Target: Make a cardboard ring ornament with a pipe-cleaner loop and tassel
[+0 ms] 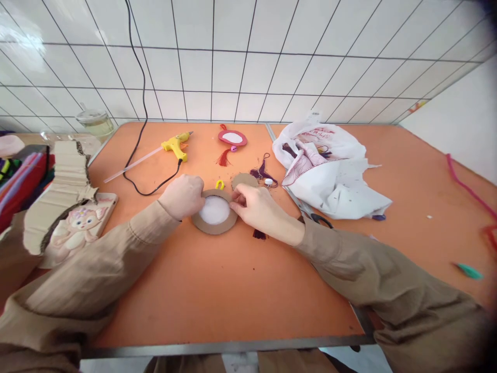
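Observation:
A round cardboard ring (215, 229) with a white centre (214, 210) lies on the orange table before me. My left hand (182, 197) is closed on the ring's upper left edge, its fingertips partly hidden. On the opposite side, my right hand (260, 207) pinches the upper right rim between thumb and fingers. Just behind the ring sits a small yellow loop (219, 184). A plain cardboard disc (244, 180) lies beyond my right hand. The dark end of a tassel (259, 234) shows from under that hand.
Farther back lie a yellow glue gun (176, 146) with a cord and a red-rimmed round ornament (232, 137) with a tassel. Purple tassels (263, 171) and a white plastic bag (330, 176) are on the right. Torn cardboard (62, 191) covers part of a phone case (83, 225) on the left.

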`<move>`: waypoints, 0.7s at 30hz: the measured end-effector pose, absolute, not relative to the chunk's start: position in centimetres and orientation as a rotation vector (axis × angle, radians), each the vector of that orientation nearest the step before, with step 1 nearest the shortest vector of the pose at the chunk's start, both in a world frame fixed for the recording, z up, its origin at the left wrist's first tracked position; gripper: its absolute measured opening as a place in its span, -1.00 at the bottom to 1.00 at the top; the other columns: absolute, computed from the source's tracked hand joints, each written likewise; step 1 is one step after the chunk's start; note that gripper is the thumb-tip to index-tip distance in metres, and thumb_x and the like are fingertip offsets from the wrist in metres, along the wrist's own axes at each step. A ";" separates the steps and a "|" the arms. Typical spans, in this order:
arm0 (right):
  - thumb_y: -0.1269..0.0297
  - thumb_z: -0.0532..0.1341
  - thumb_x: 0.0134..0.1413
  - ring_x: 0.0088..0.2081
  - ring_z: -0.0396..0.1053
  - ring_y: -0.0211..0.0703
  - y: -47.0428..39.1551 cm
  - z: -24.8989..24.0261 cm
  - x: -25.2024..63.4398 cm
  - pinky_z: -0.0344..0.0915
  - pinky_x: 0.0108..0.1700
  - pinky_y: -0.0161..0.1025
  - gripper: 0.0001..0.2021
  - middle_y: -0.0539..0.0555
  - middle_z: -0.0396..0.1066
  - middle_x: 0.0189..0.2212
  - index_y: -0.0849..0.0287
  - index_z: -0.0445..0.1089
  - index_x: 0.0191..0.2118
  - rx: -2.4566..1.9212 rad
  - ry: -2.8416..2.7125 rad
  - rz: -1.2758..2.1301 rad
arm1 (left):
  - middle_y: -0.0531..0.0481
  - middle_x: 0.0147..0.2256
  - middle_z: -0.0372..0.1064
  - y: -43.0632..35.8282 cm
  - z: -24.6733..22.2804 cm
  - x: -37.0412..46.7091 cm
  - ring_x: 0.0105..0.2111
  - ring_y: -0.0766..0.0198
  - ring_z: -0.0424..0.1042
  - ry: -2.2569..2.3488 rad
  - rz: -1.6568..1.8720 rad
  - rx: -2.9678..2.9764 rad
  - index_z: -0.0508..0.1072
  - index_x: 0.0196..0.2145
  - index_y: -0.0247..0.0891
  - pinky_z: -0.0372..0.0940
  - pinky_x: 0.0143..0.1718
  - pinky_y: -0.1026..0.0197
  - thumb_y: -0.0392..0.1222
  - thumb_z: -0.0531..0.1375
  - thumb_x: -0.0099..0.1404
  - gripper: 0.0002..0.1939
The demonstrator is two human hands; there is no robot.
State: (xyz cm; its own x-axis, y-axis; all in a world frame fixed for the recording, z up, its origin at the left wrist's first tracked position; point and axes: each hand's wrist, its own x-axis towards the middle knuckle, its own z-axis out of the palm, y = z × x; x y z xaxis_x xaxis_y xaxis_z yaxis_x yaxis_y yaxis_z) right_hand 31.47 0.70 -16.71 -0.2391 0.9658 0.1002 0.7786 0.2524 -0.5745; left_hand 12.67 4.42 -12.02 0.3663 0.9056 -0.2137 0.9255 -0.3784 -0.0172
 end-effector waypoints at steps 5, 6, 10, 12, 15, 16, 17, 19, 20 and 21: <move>0.39 0.25 0.11 -0.34 0.47 -0.13 0.7 -16.6 31.4 0.26 -0.30 -0.26 -0.94 0.08 0.53 -0.41 0.21 0.43 -0.26 -1.603 -2.076 0.580 | -0.17 -0.32 0.53 4.5 -11.7 12.7 -0.25 0.09 0.49 1.679 -0.296 2.507 0.54 -0.37 -0.31 0.28 -0.30 0.19 -0.25 0.11 0.18 -0.79; 0.37 0.27 0.10 -0.34 0.47 -0.13 0.7 -16.5 31.4 0.26 -0.30 -0.26 -0.91 0.09 0.53 -0.40 0.22 0.44 -0.25 -1.610 -2.073 0.583 | -0.17 -0.34 0.53 4.6 -11.7 12.7 -0.26 0.09 0.49 1.675 -0.292 2.500 0.55 -0.37 -0.30 0.28 -0.31 0.19 -0.25 0.11 0.18 -0.79; 0.32 0.30 0.07 -0.39 0.43 -0.14 0.7 -16.1 31.3 0.23 -0.34 -0.25 -0.92 0.07 0.51 -0.45 0.22 0.46 -0.34 -1.643 -2.114 0.574 | -0.17 -0.36 0.52 4.7 -11.8 12.6 -0.30 0.09 0.48 1.665 -0.291 2.487 0.56 -0.37 -0.32 0.28 -0.32 0.18 -0.24 0.11 0.17 -0.78; 0.32 0.30 0.08 -0.40 0.42 -0.15 0.8 -16.0 31.3 0.21 -0.36 -0.26 -0.91 0.07 0.50 -0.46 0.21 0.45 -0.41 -1.657 -2.139 0.570 | -0.16 -0.34 0.53 4.7 -11.8 12.6 -0.29 0.10 0.48 1.667 -0.298 2.486 0.56 -0.35 -0.32 0.28 -0.33 0.18 -0.24 0.11 0.17 -0.78; 0.31 0.29 0.09 -0.41 0.41 -0.16 0.9 -16.2 31.4 0.19 -0.37 -0.26 -0.87 0.07 0.49 -0.48 0.20 0.43 -0.44 -1.660 -2.161 0.563 | -0.15 -0.33 0.54 4.8 -11.8 12.6 -0.28 0.10 0.49 1.670 -0.301 2.480 0.56 -0.34 -0.32 0.27 -0.34 0.20 -0.26 0.11 0.17 -0.79; 0.31 0.29 0.09 -0.41 0.41 -0.16 1.0 -16.2 31.3 0.19 -0.37 -0.25 -0.86 0.06 0.48 -0.49 0.20 0.42 -0.45 -1.661 -2.170 0.559 | -0.15 -0.32 0.54 4.9 -11.8 12.6 -0.27 0.10 0.49 1.669 -0.300 2.478 0.55 -0.34 -0.31 0.27 -0.34 0.20 -0.25 0.12 0.17 -0.79; 0.30 0.29 0.10 -0.41 0.41 -0.15 1.0 -16.2 31.3 0.18 -0.37 -0.25 -0.86 0.06 0.48 -0.49 0.19 0.42 -0.45 -1.662 -2.178 0.555 | -0.15 -0.32 0.54 4.9 -11.8 12.6 -0.27 0.10 0.49 1.667 -0.298 2.475 0.55 -0.34 -0.31 0.27 -0.35 0.20 -0.25 0.12 0.17 -0.79; 0.30 0.28 0.11 -0.40 0.43 -0.14 0.9 -16.3 31.3 0.19 -0.37 -0.24 -0.86 0.07 0.49 -0.48 0.19 0.43 -0.43 -1.669 -2.193 0.544 | -0.15 -0.31 0.54 5.0 -11.9 12.5 -0.26 0.09 0.49 1.657 -0.292 2.469 0.55 -0.33 -0.31 0.27 -0.35 0.20 -0.23 0.13 0.17 -0.79; 0.29 0.28 0.12 -0.39 0.44 -0.12 0.9 -16.3 31.2 0.19 -0.36 -0.24 -0.87 0.08 0.50 -0.47 0.20 0.43 -0.42 -1.674 -2.198 0.539 | -0.15 -0.30 0.54 5.0 -11.9 12.5 -0.25 0.09 0.49 1.655 -0.291 2.467 0.55 -0.33 -0.32 0.27 -0.34 0.20 -0.23 0.13 0.17 -0.79; 0.29 0.27 0.13 -0.38 0.44 -0.11 0.9 -16.3 31.2 0.20 -0.35 -0.23 -0.87 0.09 0.51 -0.46 0.20 0.44 -0.40 -1.683 -2.203 0.535 | -0.16 -0.29 0.54 5.0 -11.9 12.5 -0.25 0.09 0.50 1.655 -0.290 2.465 0.56 -0.32 -0.32 0.27 -0.33 0.20 -0.23 0.13 0.17 -0.78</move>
State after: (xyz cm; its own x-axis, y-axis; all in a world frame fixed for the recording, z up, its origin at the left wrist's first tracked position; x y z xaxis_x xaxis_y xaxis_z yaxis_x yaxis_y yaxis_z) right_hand 31.15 0.91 -16.30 -0.2573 0.9660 0.0241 0.8475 0.2376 -0.4747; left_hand 12.46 5.05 -11.90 0.3697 0.8956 -0.2474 0.9264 -0.3759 0.0234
